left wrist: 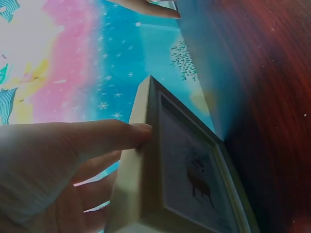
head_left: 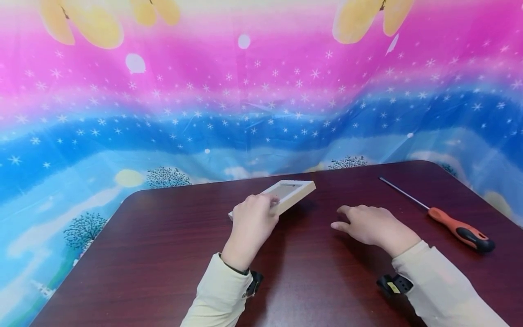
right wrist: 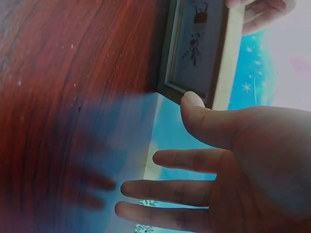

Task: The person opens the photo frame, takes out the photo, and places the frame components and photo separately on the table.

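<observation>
My left hand (head_left: 252, 222) grips a small picture frame (head_left: 295, 198) with a pale wooden border, holding it tilted over the dark table. In the left wrist view the thumb (left wrist: 109, 137) presses on the frame's edge, and the other fingers reach behind it. A picture of a small brown basket-like shape and a plant sprig (right wrist: 194, 48) shows inside the border in the right wrist view. My right hand (head_left: 373, 227) hovers over the table to the right of the frame, apart from it, fingers extended and holding nothing.
A screwdriver (head_left: 459, 229) with an orange and black handle lies on the table (head_left: 163, 272) to the right, its tip pointing away. Behind the table's far edge hangs a colourful cloth (head_left: 229, 91) with snowflakes and trees.
</observation>
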The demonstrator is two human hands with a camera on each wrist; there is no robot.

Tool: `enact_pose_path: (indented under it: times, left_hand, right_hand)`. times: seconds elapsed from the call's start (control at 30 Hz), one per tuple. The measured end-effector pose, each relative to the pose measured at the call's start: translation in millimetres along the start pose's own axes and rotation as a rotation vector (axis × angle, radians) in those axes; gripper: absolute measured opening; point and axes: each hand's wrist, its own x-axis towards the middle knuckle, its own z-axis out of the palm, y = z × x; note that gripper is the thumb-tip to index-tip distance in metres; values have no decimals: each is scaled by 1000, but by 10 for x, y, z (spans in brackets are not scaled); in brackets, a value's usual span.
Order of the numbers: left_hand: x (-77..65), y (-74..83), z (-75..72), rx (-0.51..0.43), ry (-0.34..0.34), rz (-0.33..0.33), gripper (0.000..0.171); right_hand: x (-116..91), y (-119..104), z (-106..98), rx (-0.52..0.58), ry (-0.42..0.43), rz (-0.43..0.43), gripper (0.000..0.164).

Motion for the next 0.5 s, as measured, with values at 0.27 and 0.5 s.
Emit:
enact_pose_path:
  times: [0.27,0.5]
  left_hand:
    - [-22,-9,95,55,-4,48,36]
    - [-54,-27,173,88,29,108,25]
  right_hand:
    - [9,21,-5,-1,-2,3,63]
    - [8,9,4,4,0,4,62]
